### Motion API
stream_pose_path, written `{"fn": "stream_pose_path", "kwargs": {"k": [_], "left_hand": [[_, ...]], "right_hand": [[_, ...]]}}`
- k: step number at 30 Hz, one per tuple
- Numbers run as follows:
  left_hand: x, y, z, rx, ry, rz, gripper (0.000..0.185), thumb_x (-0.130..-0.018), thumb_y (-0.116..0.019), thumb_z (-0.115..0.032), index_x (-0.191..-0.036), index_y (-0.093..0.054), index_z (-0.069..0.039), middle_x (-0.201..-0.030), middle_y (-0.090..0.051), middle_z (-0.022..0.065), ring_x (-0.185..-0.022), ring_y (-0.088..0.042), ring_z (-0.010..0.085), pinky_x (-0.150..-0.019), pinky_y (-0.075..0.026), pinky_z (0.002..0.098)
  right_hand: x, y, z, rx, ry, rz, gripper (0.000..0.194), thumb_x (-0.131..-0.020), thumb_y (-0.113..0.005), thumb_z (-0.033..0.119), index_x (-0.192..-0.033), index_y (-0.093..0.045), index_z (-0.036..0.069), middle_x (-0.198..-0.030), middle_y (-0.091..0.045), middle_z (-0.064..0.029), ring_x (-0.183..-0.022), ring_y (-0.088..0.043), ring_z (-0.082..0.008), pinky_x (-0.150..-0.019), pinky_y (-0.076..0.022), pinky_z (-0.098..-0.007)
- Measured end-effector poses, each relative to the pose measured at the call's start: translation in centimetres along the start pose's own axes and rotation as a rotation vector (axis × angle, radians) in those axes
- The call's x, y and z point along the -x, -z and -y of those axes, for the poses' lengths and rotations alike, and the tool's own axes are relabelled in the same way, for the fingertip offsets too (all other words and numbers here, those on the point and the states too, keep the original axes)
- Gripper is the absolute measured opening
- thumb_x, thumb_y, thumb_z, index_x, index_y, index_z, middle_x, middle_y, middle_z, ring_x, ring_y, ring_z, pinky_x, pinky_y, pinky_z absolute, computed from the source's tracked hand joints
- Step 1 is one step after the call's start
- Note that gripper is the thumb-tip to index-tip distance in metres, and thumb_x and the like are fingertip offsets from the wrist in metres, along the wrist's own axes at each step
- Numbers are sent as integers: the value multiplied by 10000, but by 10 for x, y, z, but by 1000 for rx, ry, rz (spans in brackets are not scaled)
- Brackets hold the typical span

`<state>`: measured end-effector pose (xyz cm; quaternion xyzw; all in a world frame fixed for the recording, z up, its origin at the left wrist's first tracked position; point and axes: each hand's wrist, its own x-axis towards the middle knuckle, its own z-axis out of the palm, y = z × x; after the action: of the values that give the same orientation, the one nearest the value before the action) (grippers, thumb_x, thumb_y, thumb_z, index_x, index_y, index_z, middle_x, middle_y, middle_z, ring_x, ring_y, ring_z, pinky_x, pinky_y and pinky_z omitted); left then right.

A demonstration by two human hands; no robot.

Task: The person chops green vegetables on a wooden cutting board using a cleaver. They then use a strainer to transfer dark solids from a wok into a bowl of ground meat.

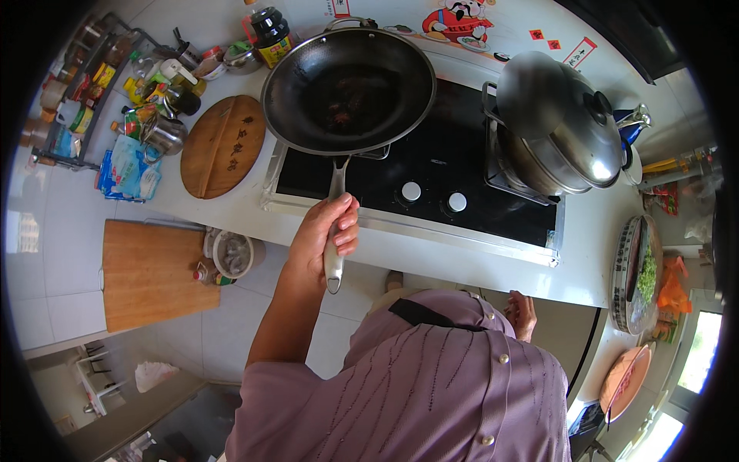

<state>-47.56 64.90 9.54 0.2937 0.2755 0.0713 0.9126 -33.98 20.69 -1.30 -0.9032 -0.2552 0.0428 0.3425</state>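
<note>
My left hand (pixel 332 228) is wrapped around the metal handle (pixel 335 260) of a dark wok (pixel 352 86). The wok sits above the left side of a black glass gas cooktop (pixel 375 179). Small reddish-brown bits (pixel 340 115) lie in its dark bottom; whether they sit in liquid is unclear. Low beside my body, near the counter's front edge, is my right hand (pixel 522 315), its fingers loosely bent and nothing visible in them. Part of that hand is hidden by my shirt. A round wooden lid (pixel 224 147) rests on the counter left of the wok.
A lidded steel pot (pixel 554 138) occupies the right burner. Bottles, a steel jug (pixel 163 134) and a spice rack (pixel 86 98) crowd the left corner. At right are a round board (pixel 623 277) with chopped greens (pixel 648 276) and an orange bowl (pixel 623 384). A bin (pixel 234 254) stands below.
</note>
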Motion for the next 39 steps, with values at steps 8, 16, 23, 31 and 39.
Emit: {"fn": "stream_pose_path", "kwargs": {"k": [8,16,23,31,39], "left_hand": [[2,29,5,43,31,85,607,-1022,-399,-459,-1431,-398,-10,-764,-562,21,-542,-532,138,-476,-435,282],[-44,73,87,472,-3,259,633,-1005,-391,-534,-1266,-554,19,-1000,-616,95,-687,-517,161,-638,-447,353],[-64,-18,189,-126,212,256,615,-999,-379,-576,-1266,-563,-54,-924,-606,50,-643,-477,169,-572,-413,301],[-60,-182,308,-207,197,234,499,-1023,-417,-474,-1210,-602,-50,-865,-610,41,-731,-533,183,-660,-454,331],[-51,-272,381,-219,224,137,422,-1043,-421,-402,-1206,-608,-61,-866,-618,39,-772,-543,175,-769,-455,323]], "right_hand": [[-2,14,18,-154,-195,-113,400,-764,-543,-135,-1126,-614,20,-1014,-602,-135,-892,-629,-265,-748,-536,-363],[-61,142,25,-141,-85,-427,309,-860,-557,-61,-1144,-597,54,-938,-561,-112,-765,-627,-219,-666,-537,-329],[-100,286,-99,99,-34,-854,248,-857,-564,-40,-1081,-609,55,-932,-580,-129,-816,-634,-262,-713,-536,-342],[-140,515,-301,347,-141,-1287,248,-867,-577,29,-1111,-617,45,-994,-622,-121,-902,-627,-250,-841,-506,-353],[-162,726,-393,350,-516,-1287,455,-877,-607,241,-1307,-549,105,-1323,-525,-152,-1252,-472,-350,-1048,-413,-424]]}}
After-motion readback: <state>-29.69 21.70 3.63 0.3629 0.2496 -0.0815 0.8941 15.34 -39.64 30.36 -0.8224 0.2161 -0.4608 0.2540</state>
